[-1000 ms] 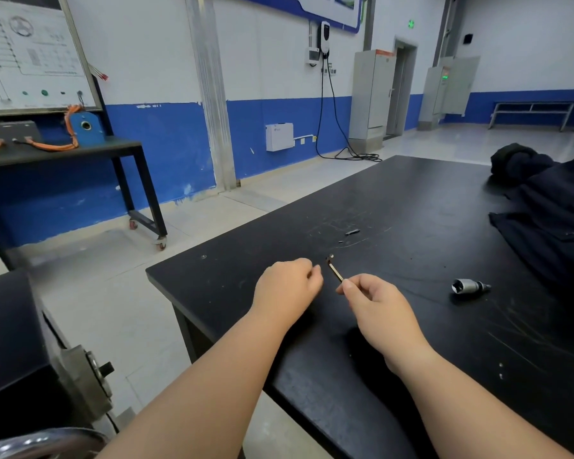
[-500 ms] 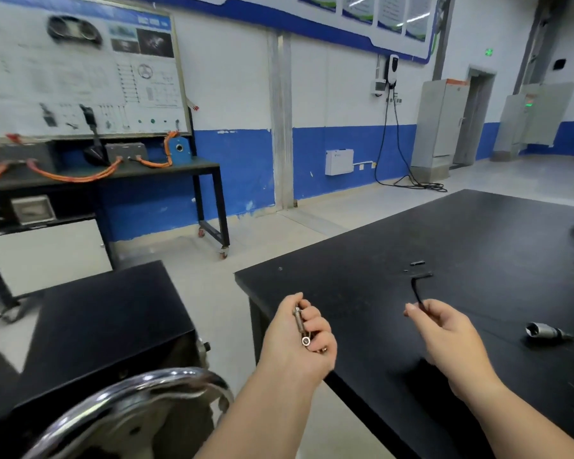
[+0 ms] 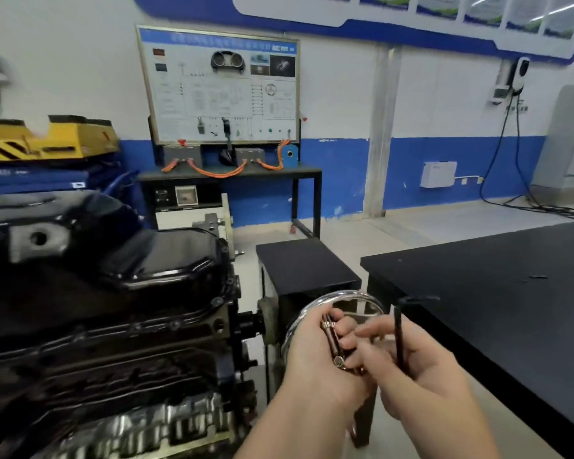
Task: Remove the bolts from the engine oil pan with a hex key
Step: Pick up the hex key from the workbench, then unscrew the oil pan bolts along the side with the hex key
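The engine stands at the left with its glossy black oil pan [image 3: 166,260] on top; small bolts [image 3: 175,324] line the pan's flange. My left hand [image 3: 315,356] is shut on a couple of removed bolts [image 3: 332,342], held in front of a chrome handwheel [image 3: 312,309]. My right hand [image 3: 421,369] grips a black L-shaped hex key [image 3: 399,329], its short arm pointing right at the top. Its fingertips touch the bolts in my left hand. Both hands are right of the engine, apart from the pan.
A black table [image 3: 497,293] fills the right side, with a tiny part [image 3: 538,277] lying on it. A black box stand [image 3: 305,266] sits between engine and table. A training board on a wheeled bench [image 3: 219,94] stands at the back wall.
My view has swung left from the table to the engine. Both hands left the table area and came together, the right fingers now touching the bolts in the left hand.
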A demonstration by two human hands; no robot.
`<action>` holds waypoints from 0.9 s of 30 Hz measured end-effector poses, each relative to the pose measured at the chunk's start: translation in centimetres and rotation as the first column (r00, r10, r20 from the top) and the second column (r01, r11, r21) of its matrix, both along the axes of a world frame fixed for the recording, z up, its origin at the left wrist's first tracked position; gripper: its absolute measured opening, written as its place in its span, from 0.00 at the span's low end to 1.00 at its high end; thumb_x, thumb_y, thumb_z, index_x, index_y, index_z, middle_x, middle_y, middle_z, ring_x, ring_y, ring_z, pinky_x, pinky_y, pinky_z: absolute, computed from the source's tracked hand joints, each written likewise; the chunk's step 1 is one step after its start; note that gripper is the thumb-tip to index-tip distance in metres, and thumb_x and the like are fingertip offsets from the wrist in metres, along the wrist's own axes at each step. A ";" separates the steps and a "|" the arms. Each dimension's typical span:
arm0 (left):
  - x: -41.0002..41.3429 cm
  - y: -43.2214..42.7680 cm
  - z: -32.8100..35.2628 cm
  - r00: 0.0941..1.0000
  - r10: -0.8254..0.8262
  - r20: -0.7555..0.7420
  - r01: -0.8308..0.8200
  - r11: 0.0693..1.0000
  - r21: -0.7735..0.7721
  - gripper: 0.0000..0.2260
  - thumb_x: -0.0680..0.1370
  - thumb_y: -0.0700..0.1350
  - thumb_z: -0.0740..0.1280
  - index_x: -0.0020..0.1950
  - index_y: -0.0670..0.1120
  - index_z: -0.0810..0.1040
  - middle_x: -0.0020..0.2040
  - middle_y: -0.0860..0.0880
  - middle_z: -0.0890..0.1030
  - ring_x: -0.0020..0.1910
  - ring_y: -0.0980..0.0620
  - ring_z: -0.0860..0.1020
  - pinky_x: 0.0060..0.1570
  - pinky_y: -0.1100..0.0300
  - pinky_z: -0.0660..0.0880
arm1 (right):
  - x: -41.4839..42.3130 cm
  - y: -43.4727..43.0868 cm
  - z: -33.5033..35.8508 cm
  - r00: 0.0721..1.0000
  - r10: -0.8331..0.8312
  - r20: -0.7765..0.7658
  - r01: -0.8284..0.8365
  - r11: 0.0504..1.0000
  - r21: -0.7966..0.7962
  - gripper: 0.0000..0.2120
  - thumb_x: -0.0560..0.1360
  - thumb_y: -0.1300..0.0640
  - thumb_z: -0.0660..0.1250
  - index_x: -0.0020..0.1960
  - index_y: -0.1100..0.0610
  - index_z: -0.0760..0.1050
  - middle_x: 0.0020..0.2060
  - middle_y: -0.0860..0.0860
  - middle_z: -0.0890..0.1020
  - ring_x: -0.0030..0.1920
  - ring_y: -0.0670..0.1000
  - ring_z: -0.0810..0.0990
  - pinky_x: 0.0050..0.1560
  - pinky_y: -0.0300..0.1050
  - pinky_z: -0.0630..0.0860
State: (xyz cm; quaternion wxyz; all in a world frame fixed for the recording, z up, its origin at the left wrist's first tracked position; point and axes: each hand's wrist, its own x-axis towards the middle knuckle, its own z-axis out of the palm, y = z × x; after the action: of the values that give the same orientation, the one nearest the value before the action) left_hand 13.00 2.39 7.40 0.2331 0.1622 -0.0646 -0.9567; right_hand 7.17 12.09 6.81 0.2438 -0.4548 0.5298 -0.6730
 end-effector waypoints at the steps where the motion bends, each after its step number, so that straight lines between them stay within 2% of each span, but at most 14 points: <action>1: 1.9 0.0 -0.1 0.999 0.041 -0.002 -0.041 0.999 0.007 0.17 0.76 0.44 0.59 0.27 0.44 0.70 0.20 0.52 0.65 0.14 0.56 0.62 0.13 0.70 0.56 | 1.6 0.0 -0.1 0.997 0.025 -0.068 -0.023 0.999 0.031 0.13 0.71 0.66 0.70 0.41 0.47 0.81 0.30 0.48 0.82 0.25 0.40 0.75 0.27 0.27 0.69; 3: 5.9 -0.4 -0.4 0.992 0.123 0.003 -0.123 0.991 0.059 0.17 0.75 0.44 0.60 0.26 0.43 0.69 0.21 0.51 0.65 0.15 0.55 0.62 0.14 0.70 0.58 | 4.6 -0.3 -0.5 0.981 0.056 -0.185 -0.041 0.996 0.081 0.15 0.69 0.65 0.72 0.42 0.44 0.82 0.28 0.42 0.80 0.28 0.38 0.75 0.32 0.26 0.69; 5: 9.6 -0.9 -0.8 0.980 0.196 0.018 -0.197 0.976 0.090 0.17 0.74 0.44 0.60 0.25 0.43 0.69 0.21 0.51 0.65 0.16 0.55 0.62 0.15 0.70 0.59 | 7.6 -0.9 -0.9 0.964 0.112 -0.243 -0.087 0.990 0.110 0.18 0.69 0.65 0.73 0.45 0.40 0.81 0.37 0.39 0.84 0.34 0.35 0.77 0.37 0.24 0.70; 7: 12.8 -1.4 -1.0 0.966 0.258 0.028 -0.260 0.959 0.117 0.16 0.75 0.44 0.59 0.26 0.43 0.68 0.22 0.51 0.65 0.16 0.54 0.63 0.16 0.70 0.62 | 10.4 -1.8 -1.5 0.943 0.132 -0.306 -0.095 0.986 0.134 0.21 0.68 0.62 0.74 0.49 0.36 0.79 0.45 0.39 0.84 0.44 0.34 0.80 0.45 0.27 0.73; 9: 15.6 -2.0 -1.1 0.958 0.283 0.039 -0.285 0.947 0.148 0.16 0.75 0.43 0.59 0.28 0.43 0.68 0.23 0.49 0.67 0.16 0.54 0.64 0.18 0.70 0.66 | 13.0 -2.8 -1.8 0.923 0.103 -0.372 -0.067 0.992 0.107 0.23 0.68 0.61 0.74 0.50 0.34 0.78 0.46 0.35 0.83 0.50 0.34 0.79 0.49 0.26 0.72; 11: 18.2 -2.6 -1.3 0.955 0.291 0.060 -0.296 0.944 0.146 0.15 0.76 0.44 0.59 0.29 0.43 0.68 0.23 0.49 0.68 0.18 0.54 0.66 0.25 0.70 0.68 | 15.4 -3.7 -1.6 0.902 0.101 -0.420 -0.073 0.994 0.083 0.24 0.68 0.62 0.74 0.49 0.32 0.79 0.45 0.31 0.82 0.49 0.31 0.78 0.48 0.22 0.69; 13: 20.8 -3.2 -1.6 0.945 0.310 0.108 -0.322 0.939 0.118 0.14 0.77 0.44 0.59 0.30 0.44 0.68 0.24 0.48 0.69 0.24 0.55 0.67 0.39 0.69 0.66 | 17.7 -4.8 -1.4 0.875 0.150 -0.460 -0.105 0.987 0.122 0.23 0.69 0.61 0.74 0.46 0.31 0.79 0.45 0.28 0.81 0.50 0.29 0.77 0.48 0.20 0.67; 14: 21.9 -3.6 -1.8 0.940 0.318 0.123 -0.332 0.937 0.110 0.14 0.77 0.45 0.59 0.31 0.44 0.68 0.24 0.49 0.69 0.26 0.55 0.67 0.41 0.67 0.65 | 18.7 -5.3 -1.3 0.861 0.191 -0.472 -0.128 0.978 0.162 0.21 0.70 0.60 0.73 0.46 0.31 0.79 0.44 0.28 0.80 0.50 0.28 0.77 0.47 0.20 0.67; 15: 22.9 -4.0 -2.1 0.936 0.327 0.131 -0.341 0.934 0.106 0.14 0.77 0.45 0.60 0.32 0.45 0.68 0.25 0.49 0.69 0.26 0.55 0.67 0.40 0.66 0.67 | 19.6 -6.0 -1.3 0.843 0.233 -0.485 -0.148 0.967 0.207 0.18 0.71 0.59 0.73 0.46 0.33 0.80 0.43 0.27 0.80 0.49 0.28 0.76 0.46 0.20 0.68; 17: 24.8 -4.9 -2.4 0.930 0.341 0.138 -0.358 0.926 0.122 0.14 0.77 0.46 0.60 0.32 0.45 0.68 0.24 0.50 0.70 0.23 0.55 0.70 0.31 0.61 0.73 | 21.1 -7.4 -1.1 0.799 0.289 -0.528 -0.158 0.947 0.279 0.13 0.72 0.56 0.72 0.49 0.37 0.81 0.39 0.24 0.78 0.46 0.26 0.75 0.44 0.20 0.68; 20: 26.7 -6.4 -2.7 0.918 0.366 0.149 -0.386 0.912 0.136 0.16 0.78 0.46 0.60 0.30 0.45 0.68 0.21 0.48 0.70 0.16 0.51 0.70 0.21 0.61 0.73 | 22.5 -9.6 -0.7 0.713 0.369 -0.596 -0.193 0.921 0.339 0.13 0.72 0.54 0.71 0.48 0.35 0.78 0.44 0.30 0.81 0.48 0.30 0.77 0.47 0.24 0.70; 23: 27.4 -7.5 -3.5 0.906 0.382 0.181 -0.406 0.906 0.116 0.17 0.78 0.46 0.60 0.30 0.43 0.72 0.20 0.48 0.71 0.15 0.50 0.72 0.19 0.60 0.74 | 23.1 -11.7 -0.6 0.601 0.441 -0.667 -0.210 0.892 0.400 0.08 0.72 0.51 0.70 0.49 0.40 0.77 0.41 0.42 0.82 0.42 0.41 0.79 0.46 0.38 0.76; 25: 27.3 -8.1 -4.3 0.902 0.374 0.217 -0.403 0.909 0.108 0.15 0.78 0.46 0.61 0.34 0.42 0.73 0.23 0.46 0.74 0.19 0.48 0.75 0.21 0.61 0.75 | 23.1 -13.0 -0.6 0.477 0.490 -0.730 -0.190 0.868 0.459 0.07 0.72 0.50 0.68 0.50 0.45 0.76 0.42 0.46 0.82 0.43 0.44 0.79 0.48 0.48 0.77; 27: 27.1 -9.0 -5.5 0.919 0.331 0.215 -0.368 0.916 0.163 0.11 0.77 0.47 0.62 0.38 0.43 0.73 0.31 0.46 0.75 0.30 0.48 0.76 0.32 0.57 0.76 | 22.9 -14.3 -0.7 0.360 0.532 -0.766 -0.185 0.846 0.501 0.07 0.73 0.50 0.68 0.50 0.48 0.76 0.43 0.46 0.82 0.44 0.43 0.79 0.48 0.48 0.76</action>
State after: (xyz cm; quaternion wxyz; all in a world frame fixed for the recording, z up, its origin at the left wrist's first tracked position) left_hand 40.08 -6.64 1.89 0.3762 0.2807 0.0410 -0.8820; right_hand 30.03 -2.19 6.15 0.1465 -0.7945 0.5660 -0.1642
